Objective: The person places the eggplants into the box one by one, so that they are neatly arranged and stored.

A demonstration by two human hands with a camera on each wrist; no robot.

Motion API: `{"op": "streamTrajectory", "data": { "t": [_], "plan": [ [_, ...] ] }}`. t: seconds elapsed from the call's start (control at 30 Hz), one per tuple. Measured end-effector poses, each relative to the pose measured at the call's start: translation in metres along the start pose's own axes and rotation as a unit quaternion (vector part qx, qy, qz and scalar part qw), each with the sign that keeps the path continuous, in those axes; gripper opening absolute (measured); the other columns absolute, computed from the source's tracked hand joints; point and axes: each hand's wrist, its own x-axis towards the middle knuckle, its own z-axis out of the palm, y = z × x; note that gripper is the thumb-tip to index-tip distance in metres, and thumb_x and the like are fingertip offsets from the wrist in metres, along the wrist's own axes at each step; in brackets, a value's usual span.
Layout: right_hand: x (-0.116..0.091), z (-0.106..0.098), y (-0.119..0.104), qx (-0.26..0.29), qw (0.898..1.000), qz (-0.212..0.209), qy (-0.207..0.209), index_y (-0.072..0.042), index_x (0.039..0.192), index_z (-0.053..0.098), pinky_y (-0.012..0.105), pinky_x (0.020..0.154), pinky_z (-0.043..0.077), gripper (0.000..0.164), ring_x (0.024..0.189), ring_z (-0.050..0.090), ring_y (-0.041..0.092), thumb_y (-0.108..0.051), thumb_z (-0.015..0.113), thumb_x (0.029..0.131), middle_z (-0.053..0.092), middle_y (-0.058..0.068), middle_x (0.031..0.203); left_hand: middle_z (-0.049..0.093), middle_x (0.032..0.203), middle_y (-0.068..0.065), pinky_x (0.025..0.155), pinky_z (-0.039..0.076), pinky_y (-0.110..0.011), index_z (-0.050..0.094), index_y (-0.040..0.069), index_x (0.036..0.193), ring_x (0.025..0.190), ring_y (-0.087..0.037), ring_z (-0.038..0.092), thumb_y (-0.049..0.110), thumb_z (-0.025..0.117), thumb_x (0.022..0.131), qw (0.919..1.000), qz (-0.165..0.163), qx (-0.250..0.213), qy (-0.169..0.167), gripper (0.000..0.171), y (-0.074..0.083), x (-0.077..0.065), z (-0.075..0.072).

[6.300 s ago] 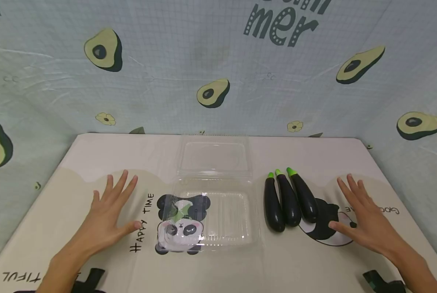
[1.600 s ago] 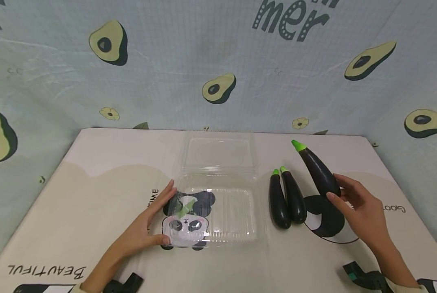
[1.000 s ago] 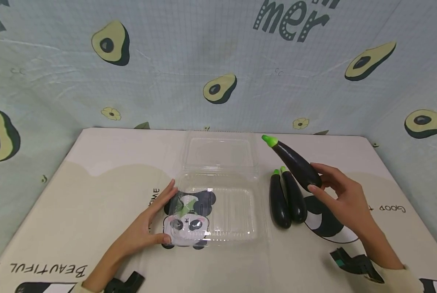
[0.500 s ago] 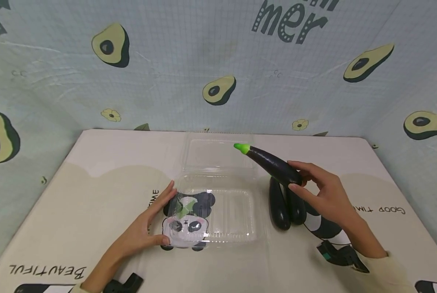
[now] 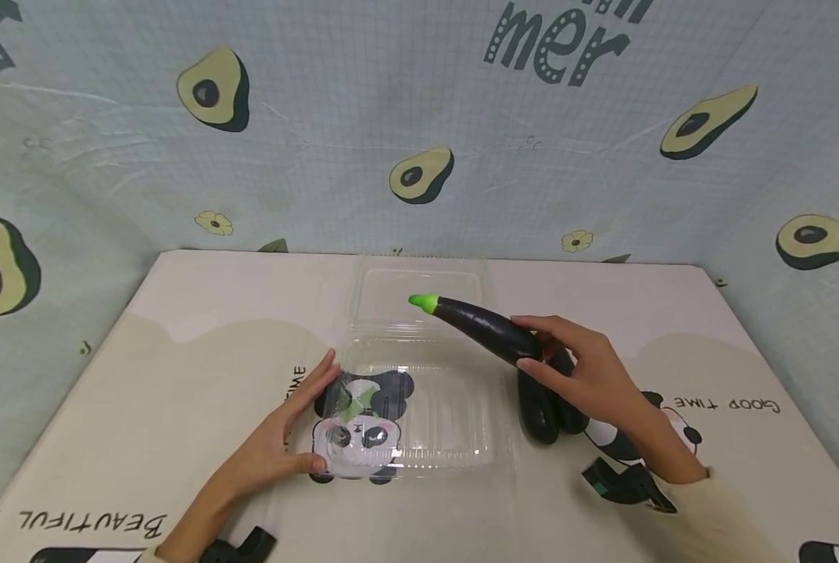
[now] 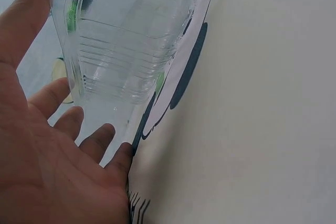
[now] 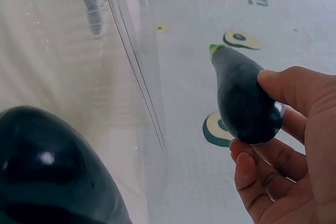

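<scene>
A clear plastic clamshell container [image 5: 454,414] lies with its lid [image 5: 419,289] folded back behind it. My left hand [image 5: 274,446] rests against its left side, thumb at the near corner and fingers fairly straight along the rim; the left wrist view shows these fingers beside the container wall [image 6: 126,40]. My right hand [image 5: 584,371] pinches the thick end of a dark eggplant [image 5: 489,328] between thumb and fingers. Its green stem end points left, above the hinge area. Under that hand, two more eggplants [image 5: 537,414] lie side by side, partly hidden.
The table cover [image 5: 180,407] has panda prints and lettering, one panda [image 5: 356,438] showing through the container. A fabric wall with avocado prints [image 5: 422,173] rises behind the table's far edge. Black wrist mounts [image 5: 626,485] hang at both wrists.
My right hand has carried the eggplant leftward from above the right side to the container's far right part, the stem swinging further left. The left hand has stayed against the container.
</scene>
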Motion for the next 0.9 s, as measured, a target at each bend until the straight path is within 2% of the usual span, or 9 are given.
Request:
{"op": "streamTrajectory", "data": {
  "t": [0.2,0.43,0.63,0.9],
  "plan": [
    [0.007,0.011,0.0,0.005,1.0,-0.014,-0.015,-0.014,0.13,0.059,0.032,0.059,0.047,0.053,0.075,0.054,0.01,-0.005,0.075,0.081,0.062,-0.006,0.105,0.007,0.16,-0.003,0.11,0.009,-0.016,0.027,0.013,0.152,0.146,-0.022,0.005,0.03,0.083,0.071,1.0,-0.004,-0.004,0.0,0.1,0.001,0.0,0.0],
    [0.013,0.022,0.003,0.0,0.999,-0.028,-0.038,-0.015,0.131,0.058,0.032,0.057,0.047,0.052,0.071,0.054,0.016,-0.008,0.075,0.082,0.063,-0.004,0.111,0.008,0.16,-0.003,0.109,0.01,-0.016,0.027,0.014,0.152,0.146,-0.022,0.005,0.031,0.083,0.071,1.0,-0.006,0.001,0.002,0.1,0.001,0.0,0.0],
    [0.017,0.034,0.004,-0.001,0.997,-0.041,-0.064,-0.015,0.131,0.058,0.032,0.061,0.05,0.05,0.08,0.055,0.01,-0.012,0.074,0.083,0.061,-0.002,0.123,0.008,0.16,-0.003,0.11,0.01,-0.016,0.027,0.012,0.152,0.146,-0.021,0.006,0.031,0.083,0.071,1.0,-0.006,0.005,0.003,0.1,0.001,0.0,0.0],
    [0.02,0.045,0.004,-0.007,0.994,-0.056,-0.099,-0.014,0.132,0.056,0.028,0.068,0.05,0.051,0.09,0.053,0.01,-0.016,0.074,0.084,0.059,0.0,0.127,0.008,0.16,-0.002,0.109,0.01,-0.017,0.027,0.014,0.152,0.146,-0.02,0.006,0.031,0.083,0.071,0.9999,-0.009,0.006,0.002,0.1,0.002,0.0,0.0]
  ]
}}
